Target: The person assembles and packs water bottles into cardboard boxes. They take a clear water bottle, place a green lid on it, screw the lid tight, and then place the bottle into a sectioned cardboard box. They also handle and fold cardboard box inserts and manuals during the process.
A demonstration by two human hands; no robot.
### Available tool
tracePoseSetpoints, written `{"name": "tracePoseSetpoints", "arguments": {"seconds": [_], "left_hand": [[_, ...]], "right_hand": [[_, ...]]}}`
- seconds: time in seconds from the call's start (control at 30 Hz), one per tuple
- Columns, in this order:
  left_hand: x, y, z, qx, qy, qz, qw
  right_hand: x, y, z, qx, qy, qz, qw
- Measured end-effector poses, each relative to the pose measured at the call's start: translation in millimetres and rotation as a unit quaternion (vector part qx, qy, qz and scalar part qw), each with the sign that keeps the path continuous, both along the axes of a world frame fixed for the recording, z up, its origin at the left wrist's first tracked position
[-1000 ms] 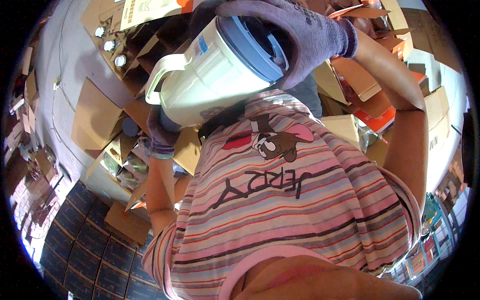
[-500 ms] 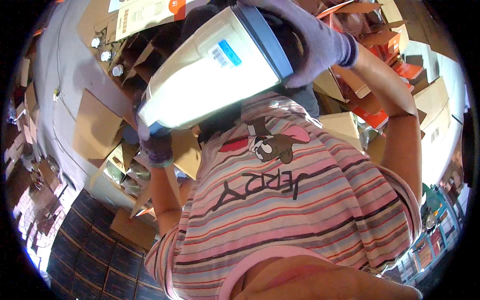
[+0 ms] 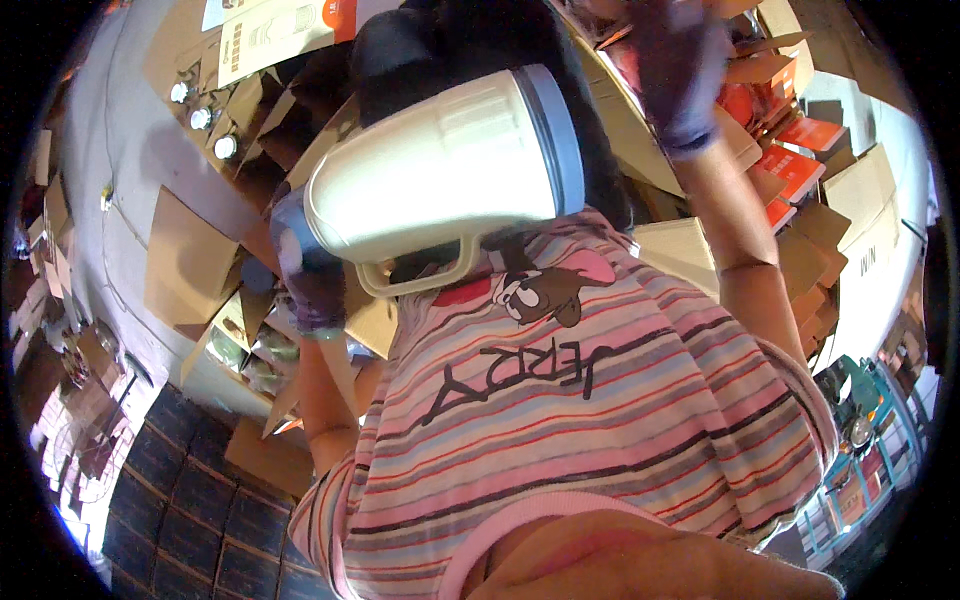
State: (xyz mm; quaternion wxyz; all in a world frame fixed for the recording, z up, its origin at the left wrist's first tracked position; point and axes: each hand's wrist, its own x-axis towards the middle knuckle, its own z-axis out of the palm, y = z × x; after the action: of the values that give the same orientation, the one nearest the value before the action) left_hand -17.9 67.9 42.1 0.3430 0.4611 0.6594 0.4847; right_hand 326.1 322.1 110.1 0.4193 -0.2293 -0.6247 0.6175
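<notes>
Tilted in front of me is a cream jug (image 3: pixel 435 170) with a side handle and a wide blue rim at its right end. My left hand (image 3: pixel 308 275), in a greyish-purple glove, is closed round the jug's narrower blue left end. The handle (image 3: pixel 462 262) hangs below the body, untouched. My right hand (image 3: pixel 682 85), also gloved, is off the jug and over the open cartons at the upper right. Its fingers are smeared by motion, so I cannot see whether they hold anything.
Orange-red boxes (image 3: pixel 790 172) and open cardboard flaps crowd the right side. Several white-capped bottles (image 3: pixel 226 147) stand in a carton at the upper left. A printed carton panel (image 3: pixel 285 38) rises at the top. Dark stacked boxes (image 3: pixel 185 490) lie at the lower left.
My right hand has let go of the jug's wide end and moved right, toward the cartons. The jug has turned so its handle shows, while my left hand keeps holding it.
</notes>
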Motion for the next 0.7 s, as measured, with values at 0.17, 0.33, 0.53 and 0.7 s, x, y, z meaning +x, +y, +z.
{"name": "tracePoseSetpoints", "arguments": {"seconds": [0.17,0.33,0.53,0.7], "left_hand": [[37.3,22.4,35.6,-0.027,-0.582,0.278,0.764],[37.3,5.1,21.2,-0.002,-0.298,0.077,0.951],[38.4,39.9,26.6,-0.011,-0.294,0.167,0.941],[54.6,33.7,45.5,-0.013,-0.383,0.11,0.917]], "right_hand": [[-16.3,-15.0,2.1,-0.011,-0.071,-0.006,0.997],[20.0,19.9,-17.8,-0.021,0.184,-0.165,0.969],[-34.5,-26.3,-49.2,0.031,-0.098,-0.06,0.993],[-21.3,-20.9,-28.4,-0.038,0.062,0.023,0.997]]}}
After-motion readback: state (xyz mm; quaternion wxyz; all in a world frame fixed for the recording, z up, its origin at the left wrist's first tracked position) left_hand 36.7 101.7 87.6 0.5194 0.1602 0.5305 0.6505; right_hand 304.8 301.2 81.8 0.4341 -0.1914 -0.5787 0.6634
